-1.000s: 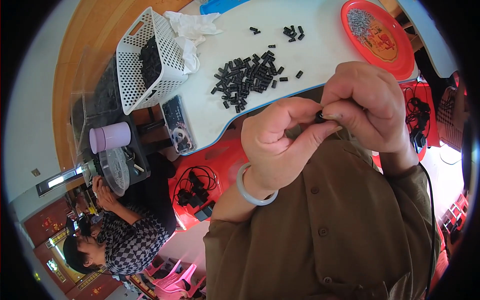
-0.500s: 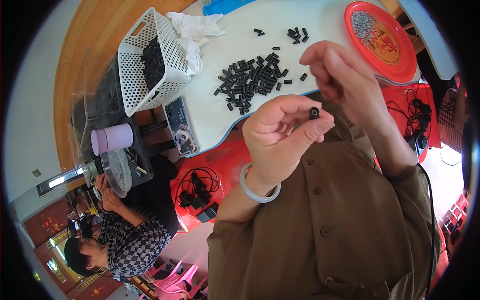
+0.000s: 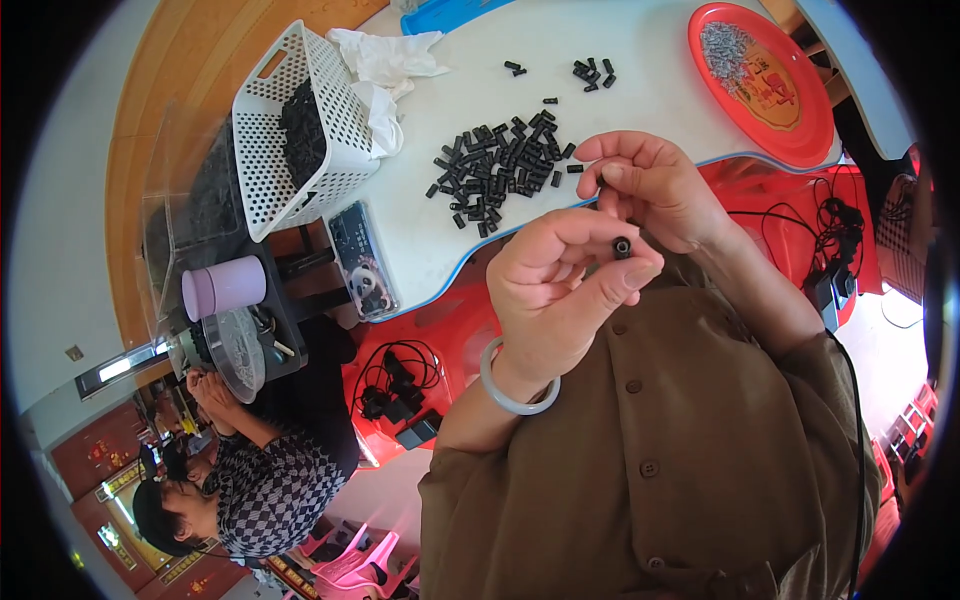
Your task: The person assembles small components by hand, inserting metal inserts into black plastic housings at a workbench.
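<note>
At centre, the left hand [image 3: 558, 285] pinches a small black tube [image 3: 622, 247], open end up, likely to keep it visible; just above, the right hand [image 3: 655, 192] seems closed on a second dark piece [image 3: 601, 184]. Beyond, loose black tubes [image 3: 500, 160] pile on the tabletop [image 3: 465, 85], apparently for easy reach, a red tray [image 3: 806, 145] upper right.

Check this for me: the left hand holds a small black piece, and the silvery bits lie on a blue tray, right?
Not quite: the tray under the silvery bits is red, as the head view shows. The left hand does hold a small black piece.
</note>
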{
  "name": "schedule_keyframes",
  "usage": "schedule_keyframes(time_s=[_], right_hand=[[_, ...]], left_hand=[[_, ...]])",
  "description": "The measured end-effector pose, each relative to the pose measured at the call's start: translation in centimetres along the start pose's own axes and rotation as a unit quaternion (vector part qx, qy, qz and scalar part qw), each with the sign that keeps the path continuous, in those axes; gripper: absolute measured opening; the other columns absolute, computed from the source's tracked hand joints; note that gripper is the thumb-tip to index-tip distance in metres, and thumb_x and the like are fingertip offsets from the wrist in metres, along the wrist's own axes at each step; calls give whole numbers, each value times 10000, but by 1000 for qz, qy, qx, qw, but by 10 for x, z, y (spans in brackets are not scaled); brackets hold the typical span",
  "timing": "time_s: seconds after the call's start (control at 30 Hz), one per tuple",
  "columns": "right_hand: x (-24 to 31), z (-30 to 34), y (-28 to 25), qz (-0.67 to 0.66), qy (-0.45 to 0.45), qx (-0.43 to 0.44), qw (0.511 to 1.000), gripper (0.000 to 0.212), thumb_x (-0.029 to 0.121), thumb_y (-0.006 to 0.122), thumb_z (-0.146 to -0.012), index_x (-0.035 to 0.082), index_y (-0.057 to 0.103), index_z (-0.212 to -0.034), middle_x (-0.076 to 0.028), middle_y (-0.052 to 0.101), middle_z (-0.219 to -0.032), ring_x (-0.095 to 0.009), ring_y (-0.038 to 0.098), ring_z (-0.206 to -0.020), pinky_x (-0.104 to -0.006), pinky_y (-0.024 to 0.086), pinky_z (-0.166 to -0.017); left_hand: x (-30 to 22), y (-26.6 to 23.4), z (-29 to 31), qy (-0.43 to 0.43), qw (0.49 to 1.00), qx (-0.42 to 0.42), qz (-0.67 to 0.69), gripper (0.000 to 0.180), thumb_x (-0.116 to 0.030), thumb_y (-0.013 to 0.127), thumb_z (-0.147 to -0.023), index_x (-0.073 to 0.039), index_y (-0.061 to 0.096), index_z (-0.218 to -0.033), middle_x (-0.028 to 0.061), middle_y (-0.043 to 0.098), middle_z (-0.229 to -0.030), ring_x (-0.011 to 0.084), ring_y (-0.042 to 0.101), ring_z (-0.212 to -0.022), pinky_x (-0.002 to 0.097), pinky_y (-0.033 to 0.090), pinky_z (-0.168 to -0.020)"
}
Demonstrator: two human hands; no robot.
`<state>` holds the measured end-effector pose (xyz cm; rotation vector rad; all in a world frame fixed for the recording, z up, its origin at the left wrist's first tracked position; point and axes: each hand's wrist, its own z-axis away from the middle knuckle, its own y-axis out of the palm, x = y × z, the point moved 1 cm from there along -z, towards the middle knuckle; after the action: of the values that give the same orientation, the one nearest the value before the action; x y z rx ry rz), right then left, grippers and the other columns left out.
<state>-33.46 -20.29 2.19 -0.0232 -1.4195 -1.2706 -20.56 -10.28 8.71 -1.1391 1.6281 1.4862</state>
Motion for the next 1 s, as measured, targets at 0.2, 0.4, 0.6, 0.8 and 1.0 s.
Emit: schedule_keyframes(time_s=[0.2,0.4,0.6,0.8,1.0], right_hand=[[2,3,-7,-26,-90,16,996,180,206,550,-972,43,569,-1045,-59,650,-810,-74,587,-568,-195,481,-474],[15,15,7,-51,-72,33,996,145,159,594,-936,32,561,-998,-88,638,-816,-92,572,-556,-206,481,-479],[28,29,14,-48,-124,92,987,125,53,596,-910,13,600,-1029,-93,655,-883,-107,598,-641,-230,489,-546],[33,39,21,-16,-225,94,970,87,9,617,-880,-1,643,-962,-107,647,-913,-114,583,-663,-229,476,-549],[43,43,29,2,-189,98,977,109,22,620,-883,-24,658,-974,-75,651,-818,-94,574,-615,-212,466,-528]], left_hand=[[5,-2,1,-25,999,-24,32,208,28,696,-832,55,581,-1004,138,679,-875,95,615,-677,189,497,-582],[7,1,0,-33,999,-26,27,212,25,692,-835,51,583,-1014,137,677,-890,101,619,-686,192,501,-578],[9,1,2,-32,999,-27,-7,205,-58,684,-857,37,576,-1002,166,673,-838,189,658,-704,230,505,-541],[8,5,3,-41,999,-18,-5,184,-27,681,-851,35,581,-991,156,673,-849,180,653,-712,224,499,-554],[5,11,2,-66,997,-23,29,180,-3,687,-845,21,588,-993,135,682,-871,121,641,-719,200,492,-565]])
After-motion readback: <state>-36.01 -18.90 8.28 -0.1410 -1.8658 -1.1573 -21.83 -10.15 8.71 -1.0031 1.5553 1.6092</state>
